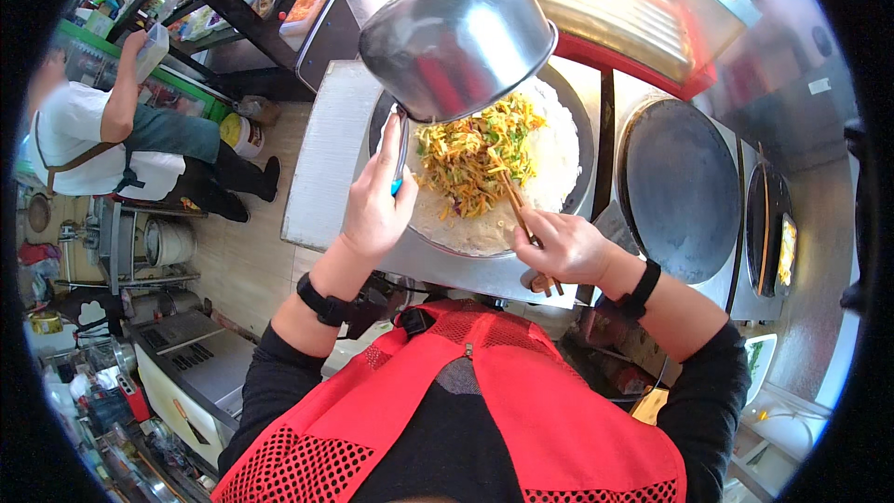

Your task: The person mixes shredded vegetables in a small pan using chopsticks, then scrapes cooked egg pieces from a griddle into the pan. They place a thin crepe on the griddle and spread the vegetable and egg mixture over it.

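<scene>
My left hand (pixel 376 205) is closed around the handle of a shiny metal saucepan (pixel 456 42). The pan is tipped over the far side of a round griddle (pixel 585 121), so its outer wall and bottom face me. Under it lies a heap of shredded vegetables (pixel 480 154), yellow, orange and green, on a thin pale pancake (pixel 556 154) that covers most of the griddle. Wooden chopsticks (pixel 510 194) are gripped in my right hand (pixel 561 248), their tips at the heap's near right edge. The pan's inside is hidden.
A second round griddle (pixel 675 191) stands to the right, with a third dark griddle (pixel 771 224) beyond it. A red-framed glass case (pixel 643 9) borders the far side. A co-worker (pixel 88 140) in a white shirt stands at left, holding a clear container (pixel 152 51). Black shelving (pixel 219 0) holds food tubs.
</scene>
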Action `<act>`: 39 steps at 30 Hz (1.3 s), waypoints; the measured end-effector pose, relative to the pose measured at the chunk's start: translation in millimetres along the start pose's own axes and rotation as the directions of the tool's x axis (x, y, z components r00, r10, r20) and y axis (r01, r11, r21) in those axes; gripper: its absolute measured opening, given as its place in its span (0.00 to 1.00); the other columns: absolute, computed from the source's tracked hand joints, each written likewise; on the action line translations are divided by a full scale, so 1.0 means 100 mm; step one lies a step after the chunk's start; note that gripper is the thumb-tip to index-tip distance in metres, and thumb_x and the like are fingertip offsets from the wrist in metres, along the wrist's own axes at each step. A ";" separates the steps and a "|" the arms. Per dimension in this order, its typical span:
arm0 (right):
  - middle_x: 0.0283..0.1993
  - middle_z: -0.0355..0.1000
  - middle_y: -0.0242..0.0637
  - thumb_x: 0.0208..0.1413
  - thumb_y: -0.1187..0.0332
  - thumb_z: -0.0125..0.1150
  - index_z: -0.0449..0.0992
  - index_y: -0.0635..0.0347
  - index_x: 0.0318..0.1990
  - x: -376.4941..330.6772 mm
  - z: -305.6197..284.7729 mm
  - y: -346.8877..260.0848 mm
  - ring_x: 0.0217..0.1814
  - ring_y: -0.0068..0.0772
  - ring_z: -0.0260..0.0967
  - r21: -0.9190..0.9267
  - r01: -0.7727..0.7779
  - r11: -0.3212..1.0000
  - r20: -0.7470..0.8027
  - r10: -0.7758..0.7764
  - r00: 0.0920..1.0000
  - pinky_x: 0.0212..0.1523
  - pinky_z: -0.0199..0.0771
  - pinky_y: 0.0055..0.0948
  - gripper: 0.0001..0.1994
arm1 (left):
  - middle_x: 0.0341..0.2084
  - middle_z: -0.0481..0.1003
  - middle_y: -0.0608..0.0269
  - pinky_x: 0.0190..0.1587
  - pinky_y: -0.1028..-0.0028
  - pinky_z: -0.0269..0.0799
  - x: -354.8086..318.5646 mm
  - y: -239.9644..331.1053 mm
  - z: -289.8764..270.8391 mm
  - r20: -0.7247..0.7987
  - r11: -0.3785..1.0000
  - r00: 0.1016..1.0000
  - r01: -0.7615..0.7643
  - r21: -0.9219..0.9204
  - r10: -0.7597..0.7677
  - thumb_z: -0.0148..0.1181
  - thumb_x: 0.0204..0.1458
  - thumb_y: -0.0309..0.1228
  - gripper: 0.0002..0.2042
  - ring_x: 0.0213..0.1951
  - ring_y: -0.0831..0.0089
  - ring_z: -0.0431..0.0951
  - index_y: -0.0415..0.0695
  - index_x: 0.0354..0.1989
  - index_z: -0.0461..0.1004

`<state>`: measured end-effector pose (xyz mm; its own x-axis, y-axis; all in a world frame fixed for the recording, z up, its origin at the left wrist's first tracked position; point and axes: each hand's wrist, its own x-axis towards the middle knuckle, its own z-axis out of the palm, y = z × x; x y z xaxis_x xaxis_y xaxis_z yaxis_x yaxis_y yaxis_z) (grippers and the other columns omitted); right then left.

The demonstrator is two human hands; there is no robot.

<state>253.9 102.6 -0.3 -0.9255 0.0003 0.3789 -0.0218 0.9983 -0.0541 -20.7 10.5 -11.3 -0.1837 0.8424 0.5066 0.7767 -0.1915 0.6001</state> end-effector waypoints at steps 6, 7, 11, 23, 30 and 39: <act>0.31 0.75 0.41 0.60 0.73 0.56 0.73 0.65 0.38 0.13 -0.30 0.20 0.30 0.30 0.76 0.636 -0.447 0.629 -0.213 0.700 0.682 0.25 0.77 0.27 0.04 | 0.52 0.71 0.36 0.44 0.71 0.74 -0.26 0.32 0.18 0.074 0.947 0.986 0.162 -0.279 -0.147 0.52 0.52 0.17 0.35 0.46 0.58 0.80 0.38 0.71 0.48; 0.32 0.76 0.41 0.63 0.73 0.53 0.73 0.66 0.37 0.27 -0.40 0.25 0.29 0.28 0.76 0.793 -0.418 0.444 -0.175 0.822 0.542 0.27 0.78 0.26 0.06 | 0.56 0.69 0.38 0.45 0.72 0.74 -0.30 0.34 0.21 0.142 0.919 0.967 0.246 -0.309 -0.211 0.52 0.52 0.17 0.36 0.47 0.62 0.79 0.39 0.72 0.46; 0.26 0.75 0.39 0.62 0.70 0.59 0.72 0.67 0.34 0.62 -0.84 0.43 0.23 0.25 0.75 0.906 -0.357 0.229 -0.104 0.936 0.337 0.23 0.75 0.19 0.08 | 0.58 0.67 0.46 0.39 0.74 0.74 -0.43 0.24 0.31 0.225 0.821 0.911 0.410 -0.398 -0.346 0.52 0.53 0.17 0.37 0.37 0.71 0.77 0.41 0.72 0.43; 0.32 0.76 0.45 0.65 0.68 0.54 0.68 0.63 0.38 0.26 0.16 0.36 0.30 0.34 0.78 0.978 -0.083 0.194 -0.173 0.963 0.208 0.31 0.82 0.30 0.08 | 0.20 0.65 0.70 0.16 0.77 0.61 -0.22 0.38 0.02 0.489 0.254 0.726 0.650 -0.716 -0.483 0.45 0.57 0.15 0.41 0.15 0.82 0.64 0.60 0.74 0.36; 0.30 0.75 0.46 0.65 0.66 0.54 0.67 0.63 0.36 0.00 -0.03 0.13 0.27 0.34 0.78 0.982 -0.141 0.127 -0.097 0.975 0.198 0.26 0.79 0.26 0.10 | 0.19 0.64 0.69 0.16 0.77 0.60 -0.22 0.29 0.05 0.409 0.235 0.763 0.574 -0.784 -0.501 0.46 0.58 0.16 0.40 0.15 0.81 0.64 0.62 0.74 0.36; 0.24 0.72 0.36 0.63 0.71 0.56 0.68 0.63 0.32 0.55 -0.40 0.37 0.22 0.23 0.74 0.844 -0.444 0.302 -0.150 0.927 0.345 0.21 0.73 0.19 0.08 | 0.48 0.69 0.53 0.45 0.74 0.68 -0.48 0.41 0.24 0.417 0.648 0.793 0.606 -0.461 -0.445 0.49 0.54 0.17 0.38 0.45 0.68 0.72 0.45 0.73 0.41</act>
<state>217.6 141.9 55.6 -0.2828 0.9339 0.2189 0.0853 0.2518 -0.9640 34.3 -25.7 -26.4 -0.2401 0.9629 -0.1232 0.1139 0.1540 0.9815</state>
